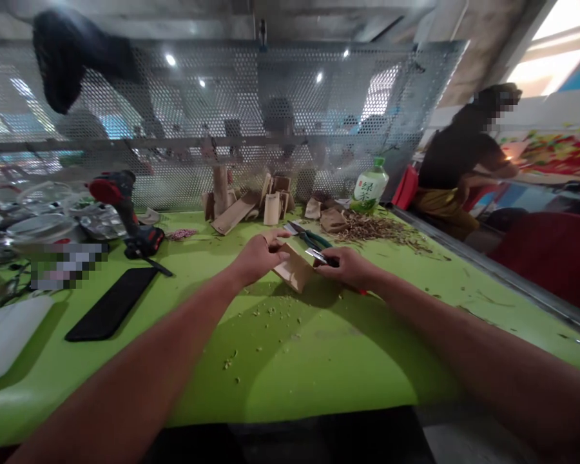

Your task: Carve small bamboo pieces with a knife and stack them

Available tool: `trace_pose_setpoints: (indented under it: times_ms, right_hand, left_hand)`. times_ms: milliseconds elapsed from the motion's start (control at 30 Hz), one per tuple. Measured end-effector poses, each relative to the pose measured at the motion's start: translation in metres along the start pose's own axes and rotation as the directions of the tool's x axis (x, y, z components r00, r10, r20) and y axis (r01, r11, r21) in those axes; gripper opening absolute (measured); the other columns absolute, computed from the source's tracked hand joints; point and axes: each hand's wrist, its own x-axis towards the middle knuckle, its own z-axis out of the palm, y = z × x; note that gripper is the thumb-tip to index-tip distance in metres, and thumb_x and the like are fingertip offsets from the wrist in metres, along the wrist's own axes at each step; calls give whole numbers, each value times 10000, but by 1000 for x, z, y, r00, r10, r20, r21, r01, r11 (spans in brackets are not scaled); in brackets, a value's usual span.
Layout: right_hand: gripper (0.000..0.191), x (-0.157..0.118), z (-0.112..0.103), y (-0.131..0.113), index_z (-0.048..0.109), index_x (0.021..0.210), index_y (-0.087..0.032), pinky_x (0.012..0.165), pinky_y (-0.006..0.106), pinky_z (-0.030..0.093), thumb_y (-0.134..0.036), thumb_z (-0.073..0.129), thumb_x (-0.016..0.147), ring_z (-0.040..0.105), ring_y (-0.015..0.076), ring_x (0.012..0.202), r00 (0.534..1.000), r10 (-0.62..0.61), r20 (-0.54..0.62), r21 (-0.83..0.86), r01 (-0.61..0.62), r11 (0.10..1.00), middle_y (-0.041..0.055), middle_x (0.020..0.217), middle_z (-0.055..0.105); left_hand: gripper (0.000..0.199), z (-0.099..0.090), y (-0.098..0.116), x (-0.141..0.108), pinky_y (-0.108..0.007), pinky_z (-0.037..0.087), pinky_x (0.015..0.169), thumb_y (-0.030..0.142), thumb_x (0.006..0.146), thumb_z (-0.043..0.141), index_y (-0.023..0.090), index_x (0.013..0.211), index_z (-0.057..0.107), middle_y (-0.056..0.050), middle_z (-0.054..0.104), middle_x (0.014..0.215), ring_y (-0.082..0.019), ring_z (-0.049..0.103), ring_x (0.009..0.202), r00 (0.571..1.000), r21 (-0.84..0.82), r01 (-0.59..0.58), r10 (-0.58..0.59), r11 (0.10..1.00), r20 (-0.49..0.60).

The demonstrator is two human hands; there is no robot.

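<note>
My left hand (pixel 263 258) grips the upper left end of a light tan wooden piece (pixel 294 267), which is tilted above the green table (pixel 290 386). To its right, my right hand (pixel 345 266) is closed around a dark-handled knife (pixel 325 258). The knife's bright blade points left toward the piece, with a small gap between them. Small pale shavings (pixel 270 316) lie scattered on the table below. Just beyond my hands rest pliers (pixel 314 239) with green handles.
Behind stand wood pieces (pixel 272 207), a green-labelled bottle (pixel 370 187) and a heap of brown strips (pixel 377 231). At left are a drill (pixel 130 216), a black case (pixel 113 304) and a white case (pixel 12 335). A seated person (pixel 457 154) is beyond the right edge.
</note>
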Motion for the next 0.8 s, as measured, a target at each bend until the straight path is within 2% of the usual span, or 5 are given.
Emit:
trace_pose_setpoints:
  times_ms: [233,433,533,633,800]
  right_hand:
    - [381,1,0,-1,711,980,-158,604,264,371,-466,568,809,559,180,737,999,-30,-38,-48,28,998,61,862,685]
    - [281,1,8,-10,698,926,-159,517,242,327,-363,577,775,529,146,635,998,-9,55,-18,10,1000,25,795,675]
    - [176,2,13,-16,662,784,-159,484,244,293,-315,589,745,486,129,565,998,-21,53,-21,22,1000,2,667,617]
    - [166,1,17,-24,647,767,-154,463,245,305,-313,609,741,484,124,531,997,59,49,43,-61,997,9,648,607]
    - [158,0,18,-30,658,839,-147,439,234,361,-286,628,770,518,113,481,988,144,57,198,-153,968,13,629,620]
  left_hand:
    - [527,5,-7,5,-277,521,705,177,772,633,126,1293,567,-157,685,1130,-200,647,927,996,-125,66,-73,990,-57]
    - [471,12,-7,-1,-299,522,741,187,746,692,145,1209,617,-141,681,1132,-230,633,998,991,-256,49,-79,965,-107]
    - [429,17,-4,-4,-311,518,774,205,765,705,122,1174,605,-128,697,1072,-205,642,936,988,-462,49,-110,886,-107]
    - [472,18,-1,-9,-322,523,766,281,814,700,133,1234,545,-138,678,1155,-188,640,880,986,-647,100,-163,756,-38]
    - [596,5,-4,-17,-393,496,952,344,823,708,202,1346,459,-126,601,1334,-233,609,1095,994,-803,76,-107,592,15]
